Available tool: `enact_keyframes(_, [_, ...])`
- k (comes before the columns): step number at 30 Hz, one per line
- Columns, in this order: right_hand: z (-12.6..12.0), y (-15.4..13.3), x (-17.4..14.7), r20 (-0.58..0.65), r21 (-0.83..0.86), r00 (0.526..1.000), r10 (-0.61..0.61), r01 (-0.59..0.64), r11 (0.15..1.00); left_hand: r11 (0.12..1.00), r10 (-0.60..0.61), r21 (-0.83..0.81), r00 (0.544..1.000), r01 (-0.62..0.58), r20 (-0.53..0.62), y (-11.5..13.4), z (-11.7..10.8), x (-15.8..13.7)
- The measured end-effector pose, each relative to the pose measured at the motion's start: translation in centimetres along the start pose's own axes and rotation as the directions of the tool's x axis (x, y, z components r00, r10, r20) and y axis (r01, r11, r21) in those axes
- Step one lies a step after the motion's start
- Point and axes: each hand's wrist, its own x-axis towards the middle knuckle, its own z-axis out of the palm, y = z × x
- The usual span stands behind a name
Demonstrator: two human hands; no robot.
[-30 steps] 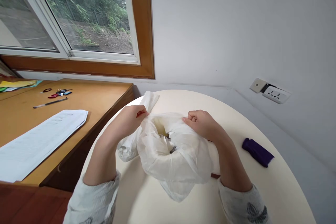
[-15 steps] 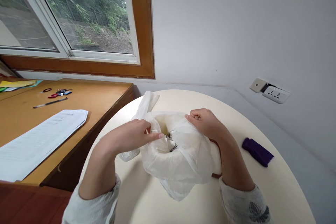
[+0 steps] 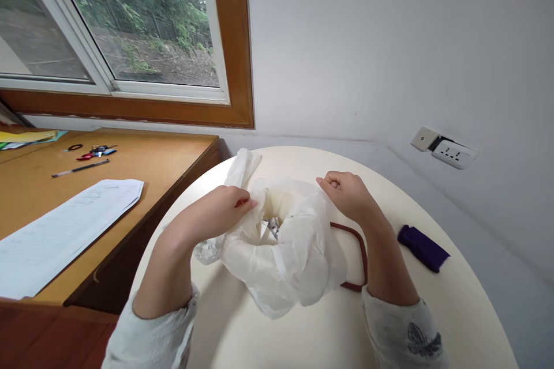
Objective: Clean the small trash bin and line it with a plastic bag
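A thin white plastic bag (image 3: 298, 248) stands on the round table, its mouth folded outward around a container that is mostly hidden. Crumpled, printed paper scraps (image 3: 272, 228) lie down inside the opening. My left hand (image 3: 227, 204) pinches the bag's rim on the left side. At the far right of the rim, my right hand (image 3: 341, 187) is closed on the plastic, pulling it up taut. From beneath the bag's right side a brown handle-like loop (image 3: 362, 253) sticks out; what it belongs to is covered.
Another bunched clear-white bag (image 3: 242, 170) lies behind my left hand on the round table (image 3: 277, 340). To the right is a purple cloth piece (image 3: 424, 248). The wooden desk (image 3: 173, 155) at left bears papers (image 3: 82, 228), a pen (image 3: 80, 169) and keys (image 3: 97, 153).
Both hands have lifted and drawn apart, the right one up and to the right. The bag's mouth is wider, showing more paper inside, and more of the brown loop is uncovered.
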Motion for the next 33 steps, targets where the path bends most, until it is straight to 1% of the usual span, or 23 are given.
enact_keyframes(4, [-1.2,-1.4,-1.0,-0.083,0.094,0.995,-0.048,0.055,0.994,1.000,-0.011,-0.011,1.000,0.011,-0.028,-0.1,-0.1,0.0])
enact_keyframes(6, [-2.0,-2.3,-1.8,-0.054,0.138,0.992,-0.118,0.124,0.983,1.000,-0.002,-0.012,0.999,0.001,-0.047,-0.2,-0.2,0.0])
enact_keyframes(7, [-2.4,-2.8,-2.2,-0.005,0.159,0.985,-0.175,0.173,0.972,1.000,0.005,-0.009,0.998,-0.006,-0.056,-0.1,-0.2,0.0])
enact_keyframes(8, [-2.7,-3.2,-2.7,0.069,0.181,0.969,-0.238,0.223,0.958,1.000,0.012,-0.004,0.998,-0.012,-0.062,-0.1,-0.2,0.0])
enact_keyframes(9, [-2.9,-3.5,-3.0,0.161,0.201,0.941,-0.296,0.263,0.944,1.000,0.015,0.002,0.998,-0.014,-0.066,-0.1,-0.2,0.0])
enact_keyframes(10, [-3.1,-3.7,-3.3,0.260,0.214,0.904,-0.340,0.289,0.933,1.000,0.014,0.008,0.998,-0.013,-0.068,-0.1,-0.3,0.0])
enact_keyframes(12, [-3.0,-3.9,-3.7,0.423,0.211,0.825,-0.374,0.312,0.927,1.000,0.008,0.018,0.997,-0.007,-0.074,-0.1,-0.3,0.0])
enact_keyframes(13, [-2.9,-3.8,-3.8,0.473,0.197,0.798,-0.375,0.319,0.927,1.000,0.007,0.022,0.997,-0.005,-0.080,-0.1,-0.4,0.0])
enact_keyframes(14, [-2.8,-3.8,-3.8,0.498,0.181,0.783,-0.374,0.327,0.927,1.000,0.003,0.027,0.996,-0.001,-0.088,-0.3,-0.5,0.0])
enact_keyframes(16, [-2.5,-3.7,-3.7,0.496,0.155,0.783,-0.375,0.345,0.926,0.999,-0.010,0.040,0.994,0.014,-0.106,-0.6,-0.6,0.0])
enact_keyframes(19, [-2.3,-3.6,-3.4,0.464,0.123,0.803,-0.374,0.359,0.925,0.997,-0.041,0.056,0.993,0.048,-0.113,-1.2,-0.8,0.1])
enact_keyframes(21, [-2.5,-3.6,-3.3,0.456,0.115,0.807,-0.375,0.364,0.924,0.997,-0.051,0.058,0.993,0.058,-0.110,-1.5,-1.0,0.1])
enact_keyframes(26, [-3.5,-3.3,-3.3,0.393,0.189,0.822,-0.411,0.365,0.911,0.993,-0.071,0.082,0.991,0.081,-0.117,-2.1,-1.4,-0.3])
enact_keyframes(30, [-4.6,-2.7,-3.6,0.355,0.275,0.807,-0.472,0.393,0.878,0.985,-0.129,0.109,0.989,0.137,-0.077,-2.6,-1.7,-0.8])
enact_keyframes(32, [-5.0,-2.5,-3.8,0.377,0.292,0.785,-0.491,0.402,0.868,0.979,-0.154,0.128,0.987,0.158,-0.040,-2.8,-1.7,-1.1])
enact_keyframes(33, [-5.1,-2.5,-3.9,0.403,0.291,0.767,-0.499,0.409,0.865,0.977,-0.163,0.136,0.986,0.164,-0.021,-2.9,-1.8,-1.2])
